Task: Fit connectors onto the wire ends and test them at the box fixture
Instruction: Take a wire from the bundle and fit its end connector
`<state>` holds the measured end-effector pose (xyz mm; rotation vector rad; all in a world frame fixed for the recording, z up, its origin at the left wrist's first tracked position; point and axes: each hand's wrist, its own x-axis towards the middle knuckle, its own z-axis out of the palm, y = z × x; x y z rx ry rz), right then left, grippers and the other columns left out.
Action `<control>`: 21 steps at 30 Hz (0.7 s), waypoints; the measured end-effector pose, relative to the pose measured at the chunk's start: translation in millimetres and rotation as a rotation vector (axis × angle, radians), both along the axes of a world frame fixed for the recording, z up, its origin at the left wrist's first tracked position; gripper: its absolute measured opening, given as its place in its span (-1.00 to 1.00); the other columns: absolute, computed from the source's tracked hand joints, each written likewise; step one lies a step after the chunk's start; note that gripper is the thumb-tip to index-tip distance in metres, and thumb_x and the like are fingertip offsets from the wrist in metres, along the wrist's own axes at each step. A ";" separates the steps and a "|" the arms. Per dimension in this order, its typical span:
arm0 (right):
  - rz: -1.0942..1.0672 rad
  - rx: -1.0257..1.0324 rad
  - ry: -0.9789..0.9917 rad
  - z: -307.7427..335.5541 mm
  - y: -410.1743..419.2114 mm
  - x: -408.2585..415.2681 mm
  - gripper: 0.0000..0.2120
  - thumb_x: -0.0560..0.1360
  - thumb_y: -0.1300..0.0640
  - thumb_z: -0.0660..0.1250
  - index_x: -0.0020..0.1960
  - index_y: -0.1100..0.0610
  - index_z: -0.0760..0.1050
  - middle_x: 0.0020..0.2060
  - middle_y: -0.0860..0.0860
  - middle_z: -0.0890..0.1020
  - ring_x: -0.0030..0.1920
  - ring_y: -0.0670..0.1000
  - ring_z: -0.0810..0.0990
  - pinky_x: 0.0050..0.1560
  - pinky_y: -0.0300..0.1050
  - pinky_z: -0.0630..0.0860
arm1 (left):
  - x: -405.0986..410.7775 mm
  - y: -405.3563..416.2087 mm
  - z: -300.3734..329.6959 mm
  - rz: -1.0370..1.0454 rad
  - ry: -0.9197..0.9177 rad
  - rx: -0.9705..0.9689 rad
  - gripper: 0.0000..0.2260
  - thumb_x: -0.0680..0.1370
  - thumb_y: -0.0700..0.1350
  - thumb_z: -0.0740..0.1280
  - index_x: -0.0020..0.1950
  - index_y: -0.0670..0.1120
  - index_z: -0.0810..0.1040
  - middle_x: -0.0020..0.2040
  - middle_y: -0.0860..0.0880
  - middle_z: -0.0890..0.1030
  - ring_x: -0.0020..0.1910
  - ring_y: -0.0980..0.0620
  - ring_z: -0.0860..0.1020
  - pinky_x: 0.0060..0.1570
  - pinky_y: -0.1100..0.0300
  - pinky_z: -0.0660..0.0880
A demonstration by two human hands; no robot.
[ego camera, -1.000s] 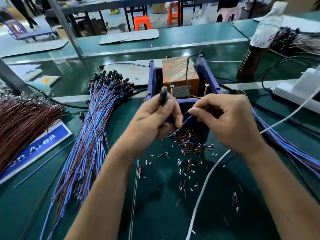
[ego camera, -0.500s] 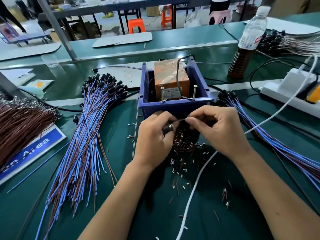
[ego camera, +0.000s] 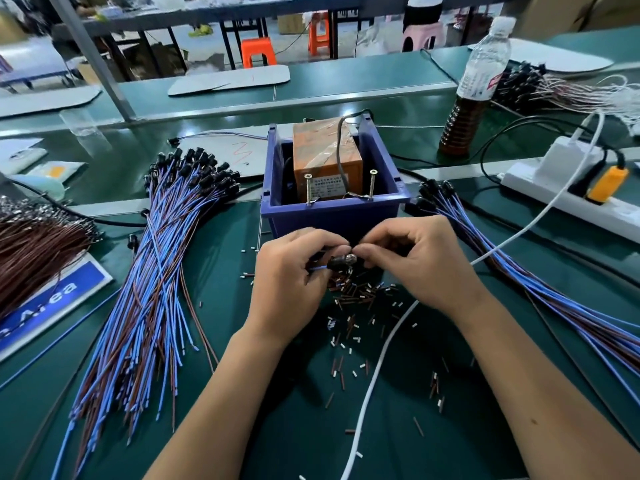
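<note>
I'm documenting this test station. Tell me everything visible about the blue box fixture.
The blue box fixture is an open-topped bin, plastic by its look, standing upright on the green bench just beyond both hands. An orange taped block sits inside, a black cable running over it. Two screws stand upright at its front rim. Wire bundles lie on either side.
</note>
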<state>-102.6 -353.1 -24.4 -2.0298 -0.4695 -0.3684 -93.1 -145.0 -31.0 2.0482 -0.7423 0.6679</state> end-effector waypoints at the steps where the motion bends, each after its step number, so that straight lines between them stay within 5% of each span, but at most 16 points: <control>1: -0.013 0.006 0.024 0.9 -5.0 0.7 -0.93 0.52 0.09 0.55 -0.12 0.06 0.73 -0.34 -0.08 0.72 -0.31 -0.07 0.69 -0.23 -0.24 0.59 | -0.5 0.5 0.9 0.032 -0.011 -0.014 -0.92 0.56 -0.29 0.47 -0.05 -0.12 0.70 -0.16 0.07 0.68 -0.15 0.12 0.64 -0.16 0.16 0.53; 7: -0.071 0.164 0.220 2.8 -33.6 6.8 -0.89 0.54 0.11 0.53 -0.16 0.06 0.71 -0.34 0.02 0.72 -0.44 -0.11 0.52 -0.38 -0.28 0.44 | 0.6 5.6 0.7 0.273 0.001 -0.061 -0.85 0.47 -0.36 0.39 -0.10 -0.13 0.66 -0.23 0.08 0.61 -0.24 0.17 0.52 -0.20 0.32 0.42; 17: 0.058 0.024 0.183 -3.7 -11.2 5.8 -0.88 0.54 0.20 0.51 -0.15 0.03 0.70 -0.36 -0.03 0.71 -0.42 -0.18 0.58 -0.34 -0.38 0.45 | -2.9 -11.3 -6.6 0.006 0.023 0.102 -0.91 0.57 -0.16 0.47 0.06 -0.07 0.67 -0.07 0.06 0.67 -0.09 0.05 0.63 -0.10 0.05 0.55; 21: 0.059 0.112 0.233 -3.2 -6.8 5.0 -0.89 0.59 0.19 0.46 -0.11 0.11 0.70 -0.34 0.03 0.72 -0.44 -0.13 0.57 -0.37 -0.31 0.47 | -1.5 -10.6 -9.5 0.004 0.046 0.038 -0.96 0.56 -0.17 0.49 -0.02 -0.07 0.67 -0.15 0.11 0.65 -0.17 0.12 0.60 -0.14 0.17 0.50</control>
